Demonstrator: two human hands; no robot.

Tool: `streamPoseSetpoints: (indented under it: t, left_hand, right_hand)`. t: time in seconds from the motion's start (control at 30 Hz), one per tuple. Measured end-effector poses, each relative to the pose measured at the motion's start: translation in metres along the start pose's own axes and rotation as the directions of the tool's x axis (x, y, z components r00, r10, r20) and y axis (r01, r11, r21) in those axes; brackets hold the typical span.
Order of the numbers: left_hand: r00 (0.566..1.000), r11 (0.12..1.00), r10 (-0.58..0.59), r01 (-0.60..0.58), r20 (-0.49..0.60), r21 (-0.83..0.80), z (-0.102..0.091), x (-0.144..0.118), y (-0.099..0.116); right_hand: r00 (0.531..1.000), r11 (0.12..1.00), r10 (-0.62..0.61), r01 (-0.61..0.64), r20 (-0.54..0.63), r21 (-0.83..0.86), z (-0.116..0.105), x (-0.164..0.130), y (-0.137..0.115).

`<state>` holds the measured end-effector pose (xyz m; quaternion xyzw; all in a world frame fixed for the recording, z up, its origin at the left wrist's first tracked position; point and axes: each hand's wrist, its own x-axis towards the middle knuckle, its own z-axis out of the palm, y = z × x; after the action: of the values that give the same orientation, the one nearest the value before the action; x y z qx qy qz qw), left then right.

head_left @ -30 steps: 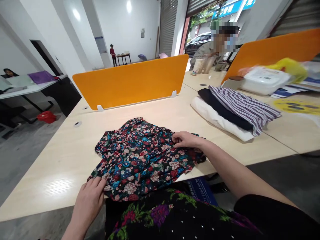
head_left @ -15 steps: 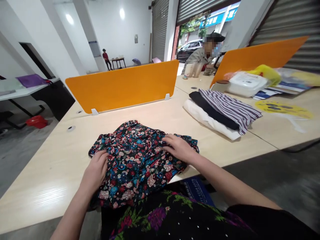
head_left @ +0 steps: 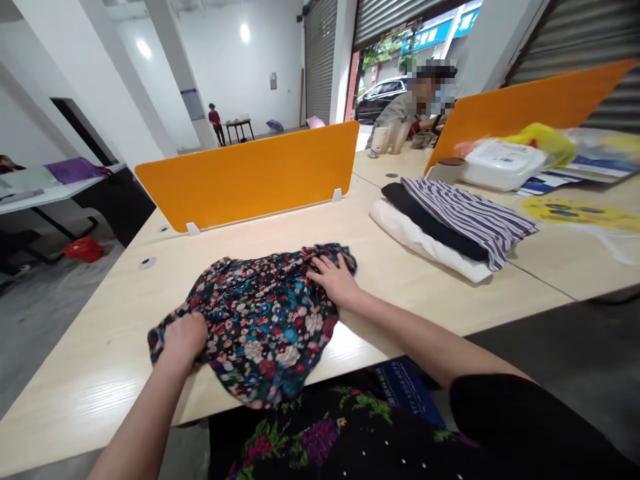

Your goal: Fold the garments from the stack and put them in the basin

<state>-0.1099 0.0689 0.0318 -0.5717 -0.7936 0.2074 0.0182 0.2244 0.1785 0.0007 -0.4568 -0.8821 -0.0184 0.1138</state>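
A dark floral garment, patterned in red, blue and pink, lies crumpled on the pale wooden table; its lower hem hangs near the front edge. At the garment's left end, my left hand is closed in a fist on the fabric. My right hand rests on the upper right part, fingers spread and laid over the cloth. The far right end of the garment is bunched just beyond those fingers.
Right of the garment sits a folded stack with a striped cloth on top of black and white ones. Orange dividers stand at the back. A plastic container and bags lie far right. Another person leans over the table's far side.
The garment has been shifted and spread differently, its left end pulled out leftward and lower. My left hand has closed on it; my right hand has moved slightly left and away from me.
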Motion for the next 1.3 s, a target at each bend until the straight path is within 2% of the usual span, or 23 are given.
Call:
streamPoseSetpoints:
  t: [0.03,0.1,0.13,0.2,0.23,0.3,0.37,0.4,0.43,0.5,0.57,0.63,0.7,0.73,0.8,0.87,0.9,0.97,1.03,1.1,1.17,1.2,1.3]
  left_hand:
    - [0.998,0.999,0.041,-0.042,0.043,0.019,-0.003,-0.013,0.005]
    - [0.980,0.986,0.169,-0.169,0.102,-0.003,-0.009,-0.038,0.013]
    - [0.963,0.970,0.242,-0.238,0.121,-0.042,-0.011,-0.047,0.017]
    - [0.935,0.936,0.339,-0.324,0.106,-0.136,-0.016,-0.056,0.021]
    - [0.940,0.932,0.335,-0.322,0.060,-0.165,-0.018,-0.055,0.023]
    - [0.967,0.953,0.224,-0.244,-0.123,-0.178,-0.019,-0.042,0.023]
    - [0.937,0.974,0.081,-0.147,-0.341,-0.172,-0.015,-0.017,0.021]
    - [0.912,0.978,0.039,-0.118,-0.409,-0.171,-0.011,-0.003,0.019]
    - [0.902,0.980,0.018,-0.101,-0.431,-0.172,-0.007,0.011,0.017]
    - [0.928,0.979,-0.026,-0.052,-0.372,-0.199,0.003,0.034,0.011]
    - [0.960,0.963,-0.117,0.047,-0.253,-0.267,0.010,0.048,0.005]
    - [0.967,0.931,-0.213,0.157,-0.142,-0.329,0.014,0.051,-0.001]
    - [0.965,0.918,-0.253,0.220,-0.061,-0.330,0.015,0.044,-0.007]
    - [0.971,0.926,-0.236,0.214,-0.034,-0.310,0.016,0.039,-0.010]
    - [0.993,0.957,-0.115,0.114,0.012,-0.268,0.017,0.024,-0.019]
    - [0.997,0.969,0.023,-0.005,0.071,-0.247,0.017,0.010,-0.026]
    - [0.995,0.972,0.052,-0.031,0.087,-0.233,0.016,0.004,-0.028]
    - [1.000,0.979,0.017,-0.012,0.019,-0.205,0.012,-0.001,-0.026]
    - [0.984,0.971,-0.026,-0.017,-0.177,-0.237,0.005,0.004,-0.012]
    - [0.946,0.935,0.014,-0.127,-0.324,-0.330,-0.001,0.015,0.009]
    - [0.943,0.894,0.059,-0.196,-0.327,-0.404,-0.005,0.027,0.028]
    - [0.955,0.887,0.045,-0.174,-0.294,-0.428,-0.004,0.031,0.033]
    - [0.973,0.893,-0.130,0.031,-0.190,-0.449,0.007,0.032,0.025]
  right_hand:
    - [0.998,0.999,0.032,-0.032,-0.048,-0.007,-0.001,0.007,-0.002]
    - [0.994,0.999,-0.018,0.023,-0.104,0.043,-0.002,0.011,-0.015]
    - [0.993,0.991,-0.086,0.094,-0.086,0.093,-0.001,0.007,-0.024]
    - [0.974,0.954,-0.226,0.217,0.020,0.205,0.003,-0.005,-0.041]
    - [0.960,0.937,-0.272,0.246,0.073,0.250,0.006,-0.012,-0.048]
    - [0.949,0.923,-0.295,0.252,0.112,0.291,0.012,-0.024,-0.055]
    - [0.972,0.940,-0.223,0.194,0.076,0.280,0.017,-0.029,-0.052]
    - [0.986,0.955,-0.159,0.139,0.059,0.261,0.019,-0.030,-0.047]
    - [0.996,0.971,-0.078,0.063,0.052,0.231,0.021,-0.030,-0.039]
    - [0.995,0.984,0.083,-0.091,0.058,0.151,0.023,-0.026,-0.018]
    - [0.981,0.979,0.185,-0.189,0.061,0.077,0.022,-0.020,0.009]
    - [0.968,0.969,0.247,-0.248,0.045,0.003,0.018,-0.014,0.034]
    - [0.947,0.946,0.320,-0.317,0.030,-0.065,0.011,-0.008,0.055]
    - [0.934,0.932,0.356,-0.352,0.032,-0.089,0.008,-0.006,0.062]
    - [0.912,0.909,0.409,-0.402,0.045,-0.108,0.001,-0.001,0.071]
    - [0.903,0.902,0.427,-0.422,0.046,-0.092,-0.002,0.005,0.071]
    - [0.904,0.904,0.425,-0.421,0.038,-0.074,-0.003,0.009,0.068]
    - [0.923,0.923,0.384,-0.384,0.004,-0.004,0.000,0.020,0.056]
    - [0.947,0.945,0.321,-0.319,-0.025,0.074,0.006,0.035,0.040]
    - [0.965,0.959,0.262,-0.257,-0.028,0.116,0.014,0.052,0.022]
    - [0.977,0.968,0.211,-0.207,-0.017,0.142,0.020,0.066,0.009]
    - [0.978,0.964,0.208,-0.200,-0.026,0.175,0.022,0.070,0.007]
    - [0.943,0.907,0.323,-0.286,-0.076,0.309,0.025,0.069,0.016]
